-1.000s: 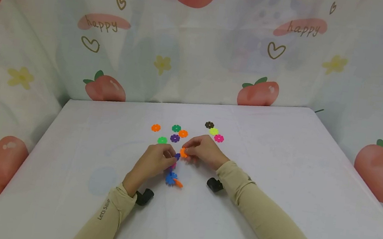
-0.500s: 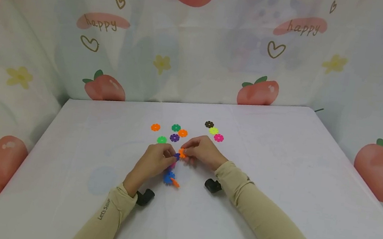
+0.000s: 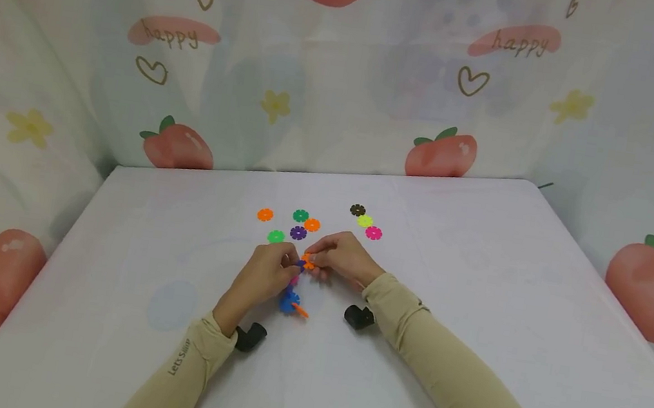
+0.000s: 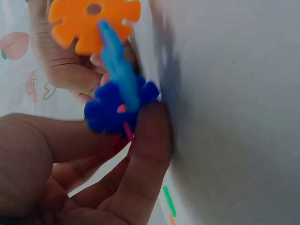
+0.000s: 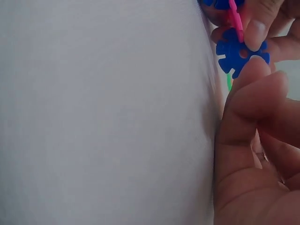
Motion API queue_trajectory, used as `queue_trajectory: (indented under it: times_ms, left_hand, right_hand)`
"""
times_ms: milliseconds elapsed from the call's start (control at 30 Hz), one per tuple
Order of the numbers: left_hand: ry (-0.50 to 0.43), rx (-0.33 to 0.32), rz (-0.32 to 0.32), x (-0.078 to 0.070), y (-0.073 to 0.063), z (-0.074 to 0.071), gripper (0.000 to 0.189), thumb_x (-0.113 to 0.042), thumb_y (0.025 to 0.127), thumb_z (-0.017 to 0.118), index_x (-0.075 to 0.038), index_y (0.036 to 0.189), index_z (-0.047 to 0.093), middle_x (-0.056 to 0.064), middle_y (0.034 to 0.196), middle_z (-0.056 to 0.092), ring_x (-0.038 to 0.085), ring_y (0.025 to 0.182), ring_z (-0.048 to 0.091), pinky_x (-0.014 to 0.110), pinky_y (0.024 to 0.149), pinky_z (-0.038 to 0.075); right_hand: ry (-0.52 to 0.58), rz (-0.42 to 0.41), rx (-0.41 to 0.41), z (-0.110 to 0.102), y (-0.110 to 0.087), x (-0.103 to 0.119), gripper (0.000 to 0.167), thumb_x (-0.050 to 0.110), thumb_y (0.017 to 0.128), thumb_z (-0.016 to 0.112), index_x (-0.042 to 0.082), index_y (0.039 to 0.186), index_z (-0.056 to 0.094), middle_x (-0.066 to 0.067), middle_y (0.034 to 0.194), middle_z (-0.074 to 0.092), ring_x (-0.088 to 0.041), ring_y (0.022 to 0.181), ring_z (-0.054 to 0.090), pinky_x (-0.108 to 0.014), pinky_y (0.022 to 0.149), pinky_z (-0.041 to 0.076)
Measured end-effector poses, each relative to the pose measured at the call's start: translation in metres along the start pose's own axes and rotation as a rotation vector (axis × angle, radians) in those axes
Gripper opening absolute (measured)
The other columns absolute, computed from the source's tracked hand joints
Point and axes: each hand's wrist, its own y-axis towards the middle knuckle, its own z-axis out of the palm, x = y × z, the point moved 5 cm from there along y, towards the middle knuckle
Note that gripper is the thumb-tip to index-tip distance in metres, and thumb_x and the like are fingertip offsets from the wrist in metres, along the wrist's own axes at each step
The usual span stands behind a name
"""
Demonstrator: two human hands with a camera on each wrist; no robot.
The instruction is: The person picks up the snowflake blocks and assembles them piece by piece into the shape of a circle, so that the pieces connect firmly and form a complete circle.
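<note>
Near the middle of the table, the left hand (image 3: pixel 264 270) pinches a chain of slotted flower-shaped plastic discs. In the left wrist view its fingers are at a dark blue disc (image 4: pixel 105 115), joined to a light blue disc (image 4: pixel 119 68) seen edge-on and an orange disc (image 4: pixel 89 35). The right hand (image 3: pixel 347 260) pinches another orange disc (image 3: pixel 307 262) against the chain's far end. A blue disc (image 5: pixel 232 54) and a pink disc (image 5: pixel 236 21) show between the hands in the right wrist view. Fingers hide part of the chain; whether the held orange disc is slotted in, I cannot tell.
Beyond the hands lie loose discs: orange (image 3: pixel 265 215), dark green (image 3: pixel 301 216), another orange (image 3: pixel 312 225), purple (image 3: pixel 298 233), light green (image 3: pixel 275 236), brown (image 3: pixel 357 210), yellow (image 3: pixel 365 221) and pink (image 3: pixel 374 233). Black wrist cameras hang under both wrists. Patterned cloth walls surround the white table.
The right hand has shifted slightly left, bringing its orange disc up against the blue disc at the left fingertips. The chain's lower end has swung a little. The loose discs lie as before.
</note>
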Motion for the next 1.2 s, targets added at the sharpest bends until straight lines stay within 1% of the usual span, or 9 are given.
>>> queue_trajectory:
  times_ms: [100, 200, 367, 500, 600, 700, 833, 1000, 1200]
  left_hand:
    - [-0.001, 0.036, -0.037, -0.001, -0.001, 0.000, 0.007, -0.005, 0.098, 0.076, -0.002, 0.101, 0.071, 0.005, 0.088, 0.068, 0.020, 0.077, 0.062, 0.031, 0.072, 0.057]
    - [-0.005, 0.086, -0.086, 0.000, -0.002, -0.002, 0.013, -0.015, 0.099, 0.078, -0.003, 0.103, 0.073, 0.004, 0.088, 0.070, 0.019, 0.077, 0.064, 0.032, 0.074, 0.057]
    - [-0.030, 0.136, -0.139, 0.008, -0.002, -0.012, 0.024, -0.025, 0.104, 0.072, -0.003, 0.112, 0.077, 0.004, 0.092, 0.071, 0.019, 0.078, 0.065, 0.034, 0.076, 0.057]
    - [-0.113, 0.112, -0.173, 0.017, -0.001, -0.020, 0.026, -0.022, 0.107, 0.066, -0.002, 0.118, 0.077, 0.005, 0.095, 0.072, 0.021, 0.084, 0.065, 0.034, 0.080, 0.057]
    - [-0.224, 0.082, -0.192, 0.023, 0.001, -0.018, 0.024, -0.018, 0.107, 0.065, 0.000, 0.118, 0.076, 0.006, 0.093, 0.074, 0.020, 0.083, 0.067, 0.033, 0.080, 0.058]
    - [-0.279, 0.070, -0.198, 0.025, 0.003, -0.014, 0.024, -0.016, 0.104, 0.068, 0.002, 0.118, 0.077, 0.007, 0.092, 0.075, 0.021, 0.083, 0.069, 0.033, 0.081, 0.058]
    - [-0.236, 0.080, -0.205, 0.025, 0.006, -0.009, 0.027, -0.017, 0.102, 0.072, 0.001, 0.120, 0.077, 0.007, 0.098, 0.075, 0.021, 0.084, 0.066, 0.031, 0.079, 0.056]
    - [-0.197, 0.075, -0.222, 0.026, 0.008, -0.005, 0.025, -0.016, 0.101, 0.074, 0.001, 0.119, 0.078, 0.008, 0.099, 0.074, 0.019, 0.076, 0.064, 0.027, 0.069, 0.055]
    - [-0.201, 0.054, -0.237, 0.026, 0.006, -0.005, 0.020, -0.013, 0.100, 0.074, 0.000, 0.115, 0.079, 0.007, 0.095, 0.073, 0.020, 0.080, 0.062, 0.027, 0.071, 0.053]
  right_hand:
    - [-0.042, -0.020, 0.012, 0.001, -0.001, 0.002, 0.021, -0.005, 0.100, 0.064, -0.008, 0.117, 0.077, -0.013, 0.091, 0.073, -0.017, 0.063, 0.063, -0.025, 0.063, 0.054]
    - [-0.089, -0.046, 0.038, 0.002, -0.001, 0.005, 0.023, -0.003, 0.102, 0.064, -0.005, 0.120, 0.077, -0.012, 0.098, 0.074, -0.019, 0.066, 0.064, -0.025, 0.066, 0.055]
    - [-0.133, -0.059, 0.072, 0.001, -0.001, 0.008, 0.026, -0.006, 0.099, 0.064, -0.005, 0.122, 0.075, -0.012, 0.093, 0.071, -0.020, 0.069, 0.066, -0.027, 0.068, 0.056]
    - [-0.156, -0.051, 0.089, 0.002, 0.000, 0.007, 0.027, -0.007, 0.095, 0.065, -0.004, 0.121, 0.073, -0.012, 0.090, 0.070, -0.022, 0.073, 0.069, -0.028, 0.071, 0.057]
    - [-0.185, -0.060, 0.100, 0.004, -0.002, 0.009, 0.026, -0.006, 0.094, 0.067, -0.003, 0.120, 0.071, -0.012, 0.094, 0.070, -0.023, 0.077, 0.071, -0.030, 0.075, 0.058]
    - [-0.223, -0.086, 0.110, 0.007, -0.002, 0.012, 0.026, -0.005, 0.093, 0.068, -0.002, 0.119, 0.069, -0.012, 0.097, 0.070, -0.023, 0.082, 0.071, -0.031, 0.079, 0.059]
    - [-0.259, -0.109, 0.114, 0.009, -0.002, 0.013, 0.027, -0.007, 0.093, 0.069, -0.002, 0.119, 0.068, -0.010, 0.099, 0.070, -0.022, 0.085, 0.069, -0.031, 0.080, 0.059]
    - [-0.291, -0.112, 0.120, 0.011, -0.003, 0.016, 0.027, -0.006, 0.094, 0.070, -0.002, 0.121, 0.068, -0.010, 0.103, 0.071, -0.023, 0.088, 0.069, -0.032, 0.082, 0.060]
    - [-0.302, -0.128, 0.068, -0.001, 0.001, 0.016, 0.024, -0.003, 0.098, 0.069, -0.004, 0.121, 0.069, -0.010, 0.100, 0.072, -0.023, 0.087, 0.070, -0.032, 0.081, 0.060]
